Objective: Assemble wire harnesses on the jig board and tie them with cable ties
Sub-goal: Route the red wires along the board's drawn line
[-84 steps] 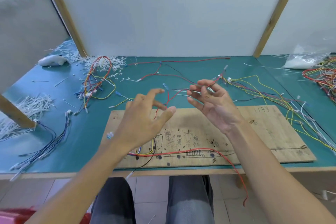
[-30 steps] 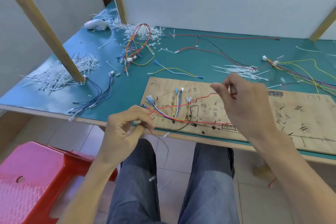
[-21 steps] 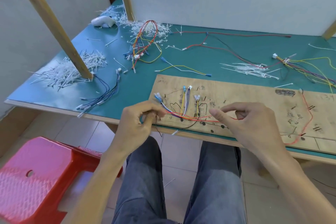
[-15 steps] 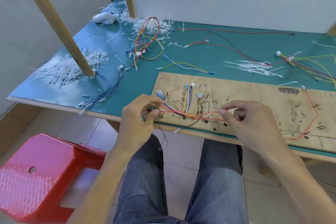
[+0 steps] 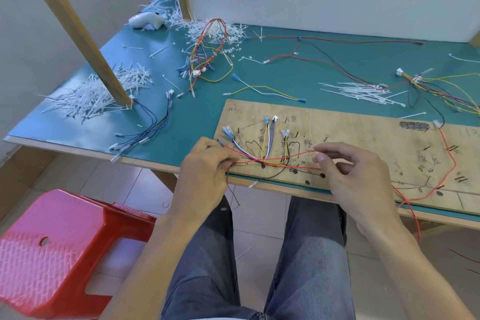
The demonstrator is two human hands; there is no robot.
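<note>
We brought the left hand and right hand down from the air to the board at frame centre; the red wire now stretches between them.

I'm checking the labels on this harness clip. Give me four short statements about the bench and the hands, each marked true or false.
1. The left hand and the right hand both pinch a red wire over the jig board. True.
2. The jig board lies on the floor. False: it lies on the green table.
3. A red stool stands on the floor at the person's left. True.
4. The table holds no cable ties. False: loose white cable ties lie beyond the board, and a heap of them surrounds the foot of the wooden post.
</note>
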